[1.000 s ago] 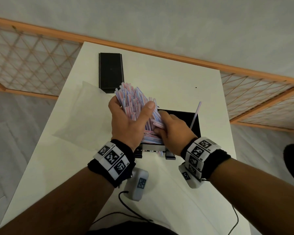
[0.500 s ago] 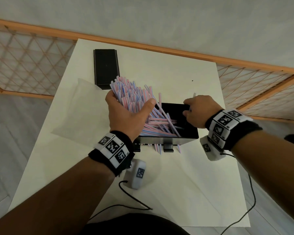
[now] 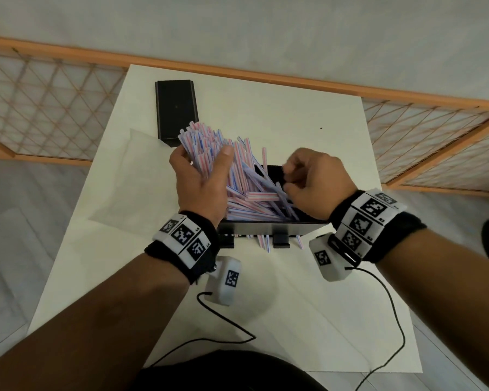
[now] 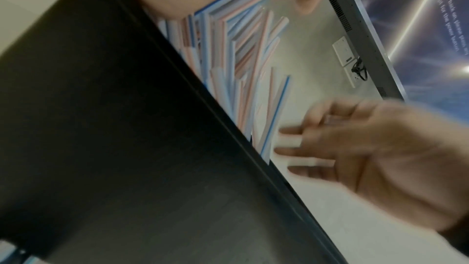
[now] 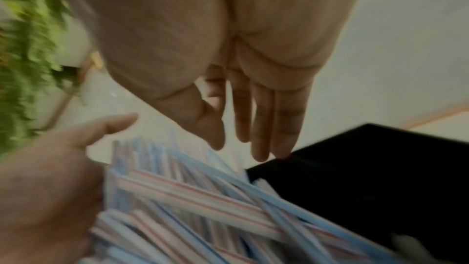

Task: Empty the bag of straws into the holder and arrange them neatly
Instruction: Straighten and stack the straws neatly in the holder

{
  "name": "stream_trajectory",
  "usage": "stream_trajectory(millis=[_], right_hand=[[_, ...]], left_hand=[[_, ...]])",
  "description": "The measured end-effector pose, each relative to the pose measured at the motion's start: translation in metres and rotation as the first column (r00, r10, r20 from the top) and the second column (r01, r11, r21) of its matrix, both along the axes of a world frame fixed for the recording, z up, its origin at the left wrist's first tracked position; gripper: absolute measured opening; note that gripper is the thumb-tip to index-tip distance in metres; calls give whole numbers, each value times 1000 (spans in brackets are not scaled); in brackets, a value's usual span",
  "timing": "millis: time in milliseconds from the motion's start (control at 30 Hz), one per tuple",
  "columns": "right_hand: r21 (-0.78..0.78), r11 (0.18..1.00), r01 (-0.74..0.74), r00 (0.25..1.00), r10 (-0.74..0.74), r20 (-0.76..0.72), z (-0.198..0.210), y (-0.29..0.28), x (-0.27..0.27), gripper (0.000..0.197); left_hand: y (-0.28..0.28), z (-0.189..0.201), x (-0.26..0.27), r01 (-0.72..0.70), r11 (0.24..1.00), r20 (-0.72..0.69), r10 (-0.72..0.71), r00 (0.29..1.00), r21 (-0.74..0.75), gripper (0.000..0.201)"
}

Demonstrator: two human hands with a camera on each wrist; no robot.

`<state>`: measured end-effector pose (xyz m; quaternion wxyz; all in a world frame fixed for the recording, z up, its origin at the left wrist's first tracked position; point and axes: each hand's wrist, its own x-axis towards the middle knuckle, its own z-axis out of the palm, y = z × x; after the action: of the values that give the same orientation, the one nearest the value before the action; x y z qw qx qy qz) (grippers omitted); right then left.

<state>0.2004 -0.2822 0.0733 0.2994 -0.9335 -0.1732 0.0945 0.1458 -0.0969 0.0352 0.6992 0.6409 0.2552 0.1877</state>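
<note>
Head view, nearest: two forearms reach over the white rectangular desk [image 3: 308, 320], each with a black wristband carrying black-and-white square markers and a white camera block on a thin black cable.
Holder: the black open-topped rectangular box [image 3: 274, 230] stands on small black feet on the desk, between the two wrists.
Straws: the loose heap of pink, blue and white striped plastic straws [image 3: 249, 196] lies criss-cross in the left part of the holder; a few ends poke out under its near wall.
Left hand: the left hand [image 3: 202, 182] curls thumb and fingers around an upright, fanned bunch of the straws, their lower ends in the holder.
Right hand: the right hand [image 3: 312, 183] is over the right part of the holder, fingers loosely bent and reaching toward the leaning straws; the right wrist view shows them nearly straight and gripping nothing.
Left of holder: a flat translucent plastic bag [image 3: 130, 179] lies on the desk.
Far end: a black rectangular lid-like tray [image 3: 176, 108] lies flat beyond the straw tips.
</note>
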Motion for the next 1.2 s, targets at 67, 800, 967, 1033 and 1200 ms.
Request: stream_trajectory(millis=[67,800,967,1033,1200], right_hand=[[-346,938,-22,992,-23,-126,-14,-5,8,36],[-62,990,-124,987,117,-111,-18,16,10,55],[-503,852,-145,986,84,-142,-21,-2,15,45],[-560,797,-226,971,141,-192,-28,5,14,29],[-554,799,-234,971,158,-182,-29,16,20,6]], left_hand=[[0,1,-1,1,1000,27,-1,1000,-20,85],[2,3,-3,-13,998,9,14,1000,-62,91],[3,0,-3,6,999,23,-5,1000,-44,88],[2,-1,-4,16,999,22,-15,1000,-37,86],[2,-2,-5,31,999,9,-31,999,-21,85]])
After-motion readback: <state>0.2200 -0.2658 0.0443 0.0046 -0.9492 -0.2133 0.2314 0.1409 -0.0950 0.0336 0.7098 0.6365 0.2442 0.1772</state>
